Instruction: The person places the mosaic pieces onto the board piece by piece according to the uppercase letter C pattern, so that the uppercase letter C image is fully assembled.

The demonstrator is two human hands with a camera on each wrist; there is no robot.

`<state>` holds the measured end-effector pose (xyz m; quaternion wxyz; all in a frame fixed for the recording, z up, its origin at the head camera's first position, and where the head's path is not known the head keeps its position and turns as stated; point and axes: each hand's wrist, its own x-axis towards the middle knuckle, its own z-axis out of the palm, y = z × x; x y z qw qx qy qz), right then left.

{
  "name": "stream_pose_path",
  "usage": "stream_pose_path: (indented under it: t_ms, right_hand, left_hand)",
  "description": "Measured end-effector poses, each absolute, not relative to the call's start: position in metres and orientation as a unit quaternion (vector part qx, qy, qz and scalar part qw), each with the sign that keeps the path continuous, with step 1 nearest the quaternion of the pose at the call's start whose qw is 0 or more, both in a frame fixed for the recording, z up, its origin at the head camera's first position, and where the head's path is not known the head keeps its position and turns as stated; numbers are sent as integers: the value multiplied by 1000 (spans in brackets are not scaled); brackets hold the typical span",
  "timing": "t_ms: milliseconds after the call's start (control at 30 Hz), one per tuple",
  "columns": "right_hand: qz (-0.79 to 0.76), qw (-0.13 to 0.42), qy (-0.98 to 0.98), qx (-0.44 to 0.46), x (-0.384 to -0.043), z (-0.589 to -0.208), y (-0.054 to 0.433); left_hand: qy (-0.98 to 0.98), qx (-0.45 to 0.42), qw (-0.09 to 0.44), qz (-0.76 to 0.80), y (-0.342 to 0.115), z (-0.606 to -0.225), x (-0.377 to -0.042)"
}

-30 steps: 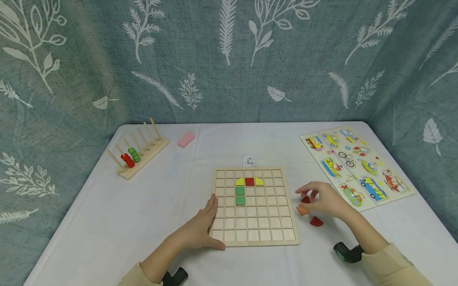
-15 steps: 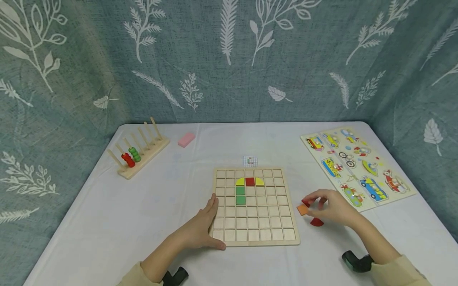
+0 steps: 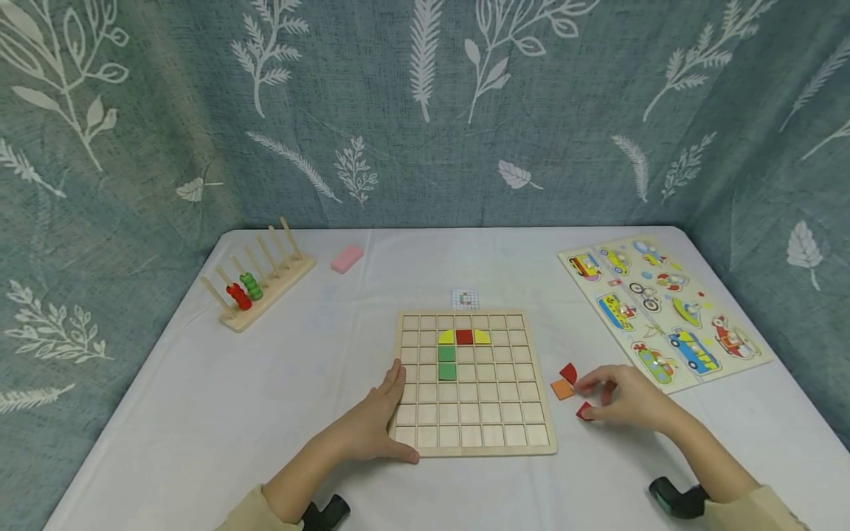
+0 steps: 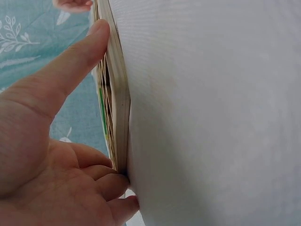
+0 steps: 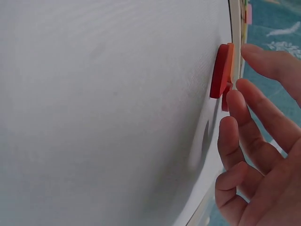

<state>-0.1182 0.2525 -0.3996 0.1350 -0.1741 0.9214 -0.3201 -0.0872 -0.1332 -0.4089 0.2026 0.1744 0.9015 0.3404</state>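
Observation:
A wooden grid board [image 3: 478, 451] lies mid-table with two yellow pieces [image 3: 482, 338], a red square [image 3: 464, 337] and two green squares [image 3: 447, 354] in its cells. My left hand [image 3: 372, 424] rests along its left side, thumb at the near edge [image 4: 123, 113], fingers spread. To the board's right lie a red quarter-circle piece [image 3: 568, 372], an orange square [image 3: 562, 389] and another red piece [image 3: 584, 411]. My right hand [image 3: 627, 398] hovers beside them, thumb overlapping the nearer red piece in the head view. In the right wrist view, thumb and fingers are apart, beside the red piece [image 5: 219, 71].
A small printed pattern card [image 3: 465, 299] lies behind the board. At the back left are a peg abacus [image 3: 275, 291] with red and green beads and a pink block [image 3: 347, 259]. A vehicle picture puzzle [image 3: 637, 310] lies at the right. A leaf-patterned curtain [image 3: 425, 169] hangs behind.
My right hand has moved nearer and to the right, from over the farther red piece and orange square to the nearer red piece. My left hand has stayed at the board.

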Motion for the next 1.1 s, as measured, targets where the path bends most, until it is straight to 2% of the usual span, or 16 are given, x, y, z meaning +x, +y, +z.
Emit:
stream_pose_path:
  t_ms: [167,467,1100]
  right_hand:
    - [-313,136,922,-183,-116,-402,256]
    - [-317,170,915,-184,-116,-406,258]
    - [-311,177,916,-183,-117,-406,258]
  left_hand:
    - [901,172,205,340,-133,-409,-87]
    - [901,174,204,342,-133,-409,-87]
    - [896,183,200,351,-132,-408,-86]
